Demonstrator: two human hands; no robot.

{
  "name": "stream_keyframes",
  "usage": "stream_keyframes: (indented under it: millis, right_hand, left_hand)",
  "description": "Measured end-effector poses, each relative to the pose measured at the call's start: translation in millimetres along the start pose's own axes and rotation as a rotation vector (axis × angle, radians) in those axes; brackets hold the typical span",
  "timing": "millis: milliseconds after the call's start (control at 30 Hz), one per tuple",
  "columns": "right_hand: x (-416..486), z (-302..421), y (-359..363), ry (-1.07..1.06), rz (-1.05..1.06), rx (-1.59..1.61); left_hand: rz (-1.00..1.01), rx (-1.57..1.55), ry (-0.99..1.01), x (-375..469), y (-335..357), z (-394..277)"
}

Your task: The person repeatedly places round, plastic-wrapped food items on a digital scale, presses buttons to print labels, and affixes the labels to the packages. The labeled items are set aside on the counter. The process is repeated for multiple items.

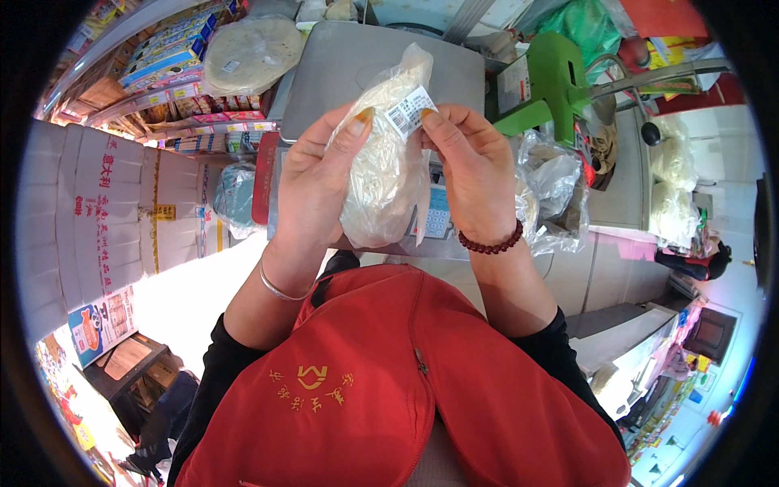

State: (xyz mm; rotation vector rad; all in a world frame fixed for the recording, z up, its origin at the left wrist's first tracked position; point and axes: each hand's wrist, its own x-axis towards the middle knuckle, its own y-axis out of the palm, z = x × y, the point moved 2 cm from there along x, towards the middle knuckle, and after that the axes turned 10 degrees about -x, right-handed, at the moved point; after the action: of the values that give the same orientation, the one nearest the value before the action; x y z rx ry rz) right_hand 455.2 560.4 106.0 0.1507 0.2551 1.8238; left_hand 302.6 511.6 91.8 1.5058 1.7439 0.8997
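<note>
Both hands hold a clear plastic bag with pale, flat food inside, raised over the front of a weighing scale. My left hand grips the bag's left side, thumb on top. A white printed label with a barcode lies across the upper part of the bag. My right hand pinches the label's right edge and the bag beside it, thumb on the label. Behind the bag is the scale's metal pan. Part of its keypad shows between the bag and my right wrist.
A green bag-sealing device stands right of the scale, with crumpled clear bags below it. Bagged round flatbreads lie at upper left, near shelves of boxed goods. Stacked white cartons are at left. Another person is far right.
</note>
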Motion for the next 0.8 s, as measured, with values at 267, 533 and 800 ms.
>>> stream_keyframes:
  millis: [267, 533, 800]
  right_hand:
    - [-14, 8, 10, -0.034, -0.063, -0.134]
    - [-16, 0, 20, -0.193, -0.032, -0.569]
    - [-21, -4, 74, -0.526, 0.215, -0.639]
  left_hand:
    - [-0.043, 0.047, 0.024, -16, 3, 0]
    - [-0.178, 0.148, 0.039, -35, -8, -10]
    - [-0.094, 0.096, 0.094, -94, -20, -43]
